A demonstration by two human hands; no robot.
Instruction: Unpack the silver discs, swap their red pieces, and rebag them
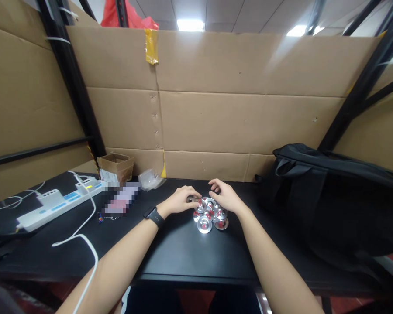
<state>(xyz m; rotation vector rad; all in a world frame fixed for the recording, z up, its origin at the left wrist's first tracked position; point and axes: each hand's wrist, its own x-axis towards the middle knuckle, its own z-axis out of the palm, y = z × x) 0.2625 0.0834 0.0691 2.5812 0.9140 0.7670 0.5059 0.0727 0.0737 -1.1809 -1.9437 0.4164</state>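
Left hand and right hand, slightly apart, are curling over the silver discs on the table left of the black bag, grip unclear; steadying the pile while freeing one seems best.

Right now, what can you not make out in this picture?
Head view:
- Pink thing beside the power strip: blurred out.
- Metal discs: several hidden under the left hand and right hand; grip unclear.
- Black bag: its cloth hides the contents.
- Cardboard box: walls hide the inside.
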